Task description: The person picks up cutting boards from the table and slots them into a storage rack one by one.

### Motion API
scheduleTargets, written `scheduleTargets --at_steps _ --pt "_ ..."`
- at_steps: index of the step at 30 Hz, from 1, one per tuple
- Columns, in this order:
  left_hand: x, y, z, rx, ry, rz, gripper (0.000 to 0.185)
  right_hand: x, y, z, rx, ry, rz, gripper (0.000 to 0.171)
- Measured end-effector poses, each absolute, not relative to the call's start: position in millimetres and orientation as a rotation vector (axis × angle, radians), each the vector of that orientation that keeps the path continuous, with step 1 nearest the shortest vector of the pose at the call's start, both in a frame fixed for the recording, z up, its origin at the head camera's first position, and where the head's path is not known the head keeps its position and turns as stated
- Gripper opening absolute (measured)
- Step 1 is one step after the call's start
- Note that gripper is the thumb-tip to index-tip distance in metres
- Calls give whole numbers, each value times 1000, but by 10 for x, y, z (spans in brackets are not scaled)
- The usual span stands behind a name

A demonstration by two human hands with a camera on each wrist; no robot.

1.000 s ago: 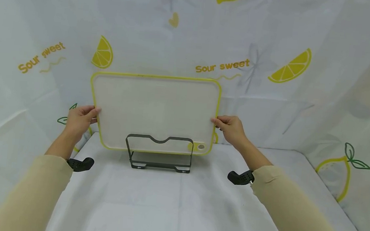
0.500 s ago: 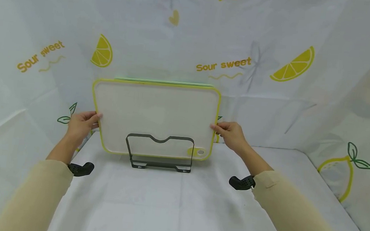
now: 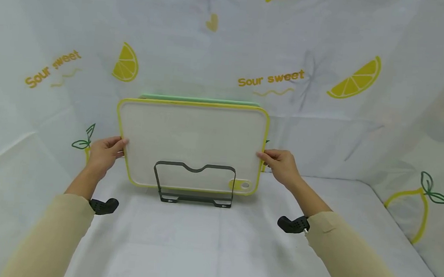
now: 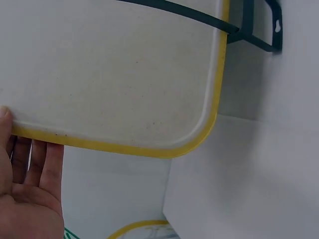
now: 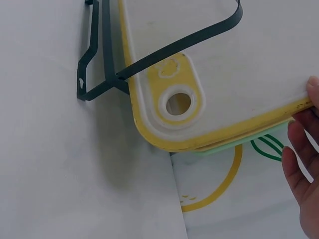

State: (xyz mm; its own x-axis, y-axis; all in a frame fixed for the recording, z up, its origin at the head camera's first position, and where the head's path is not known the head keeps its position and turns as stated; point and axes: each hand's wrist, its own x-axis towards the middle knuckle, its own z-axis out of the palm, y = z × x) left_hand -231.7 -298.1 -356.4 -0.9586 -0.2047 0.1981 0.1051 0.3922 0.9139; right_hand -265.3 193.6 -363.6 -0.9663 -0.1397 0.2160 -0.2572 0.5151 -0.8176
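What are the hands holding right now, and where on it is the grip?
Both hands hold the white plastic cutting board with the yellow rim, which stands in the dark wire rack. The left hand pinches its left edge, the right hand its right edge, about mid-height.

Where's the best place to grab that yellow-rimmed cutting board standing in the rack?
Probably by the two short side edges of the yellow-rimmed cutting board, about mid-height, coming in from each side, as the left hand and right hand do. The rack blocks the lower front, and a green board stands close behind.
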Motion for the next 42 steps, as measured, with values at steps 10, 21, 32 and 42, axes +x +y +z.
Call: scheduleTargets --at_steps 10,21,32,42 --pt "-2284 -2922 -3612 103 -2377 -1475 57 -2573 1891 -3586 336 -2683 1314 46" --pt "-2184 -2865 -3532 64 -2512 -1306 57 -2398 2017 -3559 453 -2796 1127 46" --pt "-2191 -2903 -3807 176 -2356 -1544 56 -2385 1935 -3822 402 -2704 1343 40" --pt "-2227 -2890 -4093 318 -2338 -1671 80 -2451 1824 -4071 242 -2550 1742 49"
